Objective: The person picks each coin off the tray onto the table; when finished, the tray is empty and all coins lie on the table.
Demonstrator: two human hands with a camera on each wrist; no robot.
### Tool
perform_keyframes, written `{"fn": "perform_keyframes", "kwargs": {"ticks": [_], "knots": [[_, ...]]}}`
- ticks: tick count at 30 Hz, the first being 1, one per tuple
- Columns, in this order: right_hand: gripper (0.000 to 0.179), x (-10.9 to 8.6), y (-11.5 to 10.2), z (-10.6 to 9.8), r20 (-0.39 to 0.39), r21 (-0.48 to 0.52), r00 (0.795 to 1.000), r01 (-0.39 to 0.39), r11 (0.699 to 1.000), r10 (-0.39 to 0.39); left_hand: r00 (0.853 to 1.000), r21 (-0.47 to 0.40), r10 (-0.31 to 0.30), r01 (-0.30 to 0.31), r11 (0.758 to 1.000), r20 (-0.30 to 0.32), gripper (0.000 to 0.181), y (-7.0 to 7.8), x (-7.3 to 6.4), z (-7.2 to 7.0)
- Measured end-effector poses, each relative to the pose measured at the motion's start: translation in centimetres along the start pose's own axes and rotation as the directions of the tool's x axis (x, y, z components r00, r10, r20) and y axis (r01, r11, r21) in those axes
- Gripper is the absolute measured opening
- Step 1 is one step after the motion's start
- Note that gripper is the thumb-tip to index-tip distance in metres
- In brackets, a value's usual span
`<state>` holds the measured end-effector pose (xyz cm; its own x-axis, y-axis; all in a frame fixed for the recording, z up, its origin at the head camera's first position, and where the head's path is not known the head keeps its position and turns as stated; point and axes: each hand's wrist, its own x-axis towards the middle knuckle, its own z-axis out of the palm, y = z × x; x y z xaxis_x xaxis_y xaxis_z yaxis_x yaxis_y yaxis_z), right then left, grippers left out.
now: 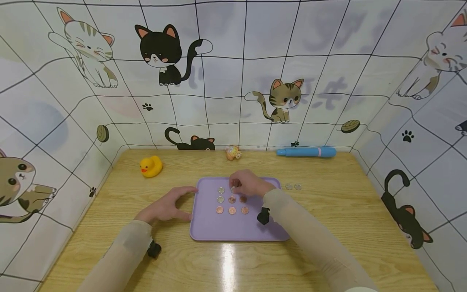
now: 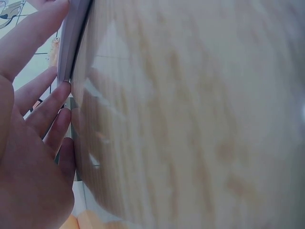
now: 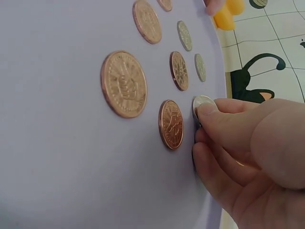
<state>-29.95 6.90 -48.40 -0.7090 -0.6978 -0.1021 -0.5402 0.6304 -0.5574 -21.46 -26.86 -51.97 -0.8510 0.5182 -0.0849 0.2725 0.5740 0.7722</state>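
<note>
A purple tray point(image 1: 238, 231) lies on the table with several copper coins point(image 1: 232, 210) and a few silver coins point(image 1: 221, 190) laid out in rows. My right hand point(image 1: 249, 183) is over the tray's far part, its thumb and finger pinching a silver coin point(image 3: 204, 101) at the back row. In the right wrist view a copper coin point(image 3: 171, 124) lies just beside that hand. My left hand point(image 1: 168, 206) is at the tray's left side, thumb and fingers spread with the tips at the rim. The left wrist view shows those fingers point(image 2: 50, 107) fairly straight along the edge.
Two silver coins point(image 1: 293, 186) lie on the wooden table point(image 1: 164, 259) right of the tray. A yellow rubber duck point(image 1: 151, 166) sits at the back left, a small figurine point(image 1: 233, 153) at the back middle, a blue tube-shaped thing point(image 1: 305, 152) at the back right. Cat-print walls point(image 1: 226, 81) enclose the table.
</note>
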Motion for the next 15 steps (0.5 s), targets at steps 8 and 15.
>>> {"fn": "perform_keyframes", "kwargs": {"ticks": [8,15], "knots": [[0.007,-0.2,1.1,0.0,-0.010,0.133,1.000,-0.010,0.991,0.012,1.000,0.007,-0.020,0.020,1.000,-0.008,0.090,0.0,-0.2,0.0],[0.008,-1.0,2.2,-0.2,-0.018,0.209,1.000,0.021,0.978,-0.017,1.000,-0.003,-0.026,0.026,1.000,0.000,0.090,-0.1,-0.2,0.0]]}}
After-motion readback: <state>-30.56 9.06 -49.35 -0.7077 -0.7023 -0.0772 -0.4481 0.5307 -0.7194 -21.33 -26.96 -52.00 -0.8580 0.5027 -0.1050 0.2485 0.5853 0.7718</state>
